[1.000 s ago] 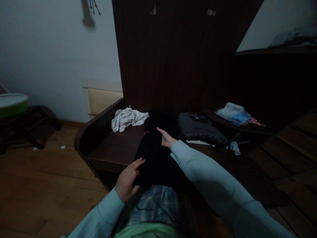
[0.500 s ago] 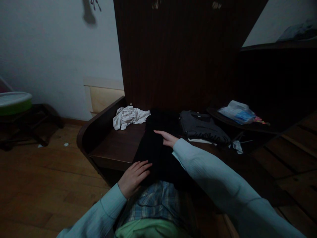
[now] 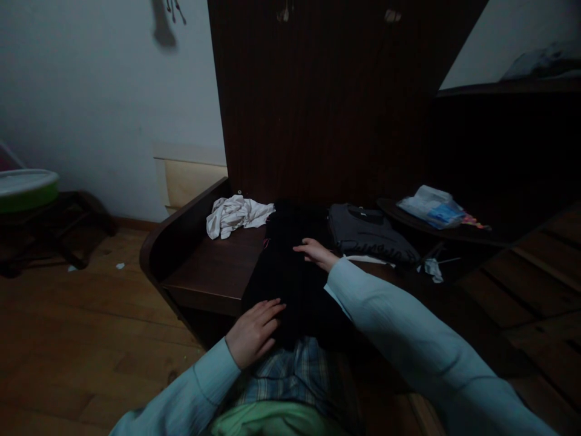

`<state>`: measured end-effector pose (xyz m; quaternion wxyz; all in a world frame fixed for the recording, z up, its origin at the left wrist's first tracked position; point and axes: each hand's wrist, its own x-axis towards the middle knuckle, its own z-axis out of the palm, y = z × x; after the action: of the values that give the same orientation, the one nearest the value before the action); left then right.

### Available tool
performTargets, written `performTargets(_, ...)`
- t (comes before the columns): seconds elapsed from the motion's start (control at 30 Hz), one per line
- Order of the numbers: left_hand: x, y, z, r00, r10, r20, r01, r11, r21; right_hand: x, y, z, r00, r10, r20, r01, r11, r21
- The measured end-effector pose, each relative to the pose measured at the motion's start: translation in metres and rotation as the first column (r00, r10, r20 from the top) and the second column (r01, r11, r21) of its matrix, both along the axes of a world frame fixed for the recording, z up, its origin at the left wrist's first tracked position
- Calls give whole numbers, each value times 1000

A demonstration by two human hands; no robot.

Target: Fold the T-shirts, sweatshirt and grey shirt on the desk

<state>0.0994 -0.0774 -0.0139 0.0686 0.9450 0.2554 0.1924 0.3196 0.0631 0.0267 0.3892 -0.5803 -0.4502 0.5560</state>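
Observation:
A black garment (image 3: 275,274) lies stretched over the dark wooden bench (image 3: 206,266) and down to my lap, its near end at my plaid clothing. My left hand (image 3: 254,330) rests on the near left part of the cloth, fingers stretched out and flat. Farther up, my right hand (image 3: 316,253) touches the garment's upper right part, its fingers extended; those underneath are partly hidden. Beside the black cloth on the right is a folded dark grey shirt (image 3: 363,233) with lettering. To its left, a crumpled white cloth (image 3: 236,216) sits at the back of the bench.
A curved side panel (image 3: 158,242) bounds the bench on the left. At right, a low shelf (image 3: 476,238) carries a plastic packet (image 3: 429,206). A green basin (image 3: 29,192) with a pale rim stands on a dark stool (image 3: 77,224) at far left.
My right hand has shifted slightly right and nearer on the black garment. My left hand has slid a little to the right. A small pink mark on the garment's left edge now shows more.

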Motion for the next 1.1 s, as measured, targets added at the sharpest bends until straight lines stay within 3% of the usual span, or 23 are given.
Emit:
performTargets(0.17, -6, 12, 14, 994, -18, 104, 24, 998, -62, 6, 21, -10, 986, -116, 116, 105, 989, 104)
performTargets(0.27, -9, 42, 30, 979, 144, 143, -130, 986, -103, 2, 29, -8, 975, -214, 65, 207, 974, 90)
performTargets(0.33, -6, 73, 39, 945, 293, 142, -270, 949, -162, -2, 33, -5, 990, -134, -50, 138, 988, 70)
performTargets(0.43, 5, 127, 46, 838, 529, 132, -469, 823, -321, -7, 36, -1, 981, 23, -192, -10, 998, 68)
performTargets(0.5, 14, 160, 46, 752, 658, 33, -572, 677, -463, -5, 35, -1, 983, 20, -181, -12, 999, 44)
performTargets(0.57, 23, 183, 43, 724, 690, -7, -596, 621, -509, 1, 32, 0, 988, -20, -155, 25, 999, 30)
performTargets(0.7, 32, 201, 33, 722, 692, 10, -613, 647, -452, 22, 21, 1, 992, -15, -127, 22, 998, 57)
performTargets(0.83, 32, 201, 26, 720, 691, 61, -614, 676, -409, 50, 12, 1, 999, 37, -18, -37, 999, 7)
performTargets(0.9, 31, 198, 26, 720, 691, 57, -641, 695, -325, 64, 8, -1, 999, 30, -19, -30, 1000, 0)
performTargets(1.0, 34, 183, 33, 753, 657, 30, -650, 750, -117, 79, 4, -3, 1000, 0, -15, 1, 999, 54)
performTargets(1.1, 42, 147, 42, 872, 489, 6, -488, 870, -66, 85, 0, -5, 995, -29, 99, 16, 992, 128)
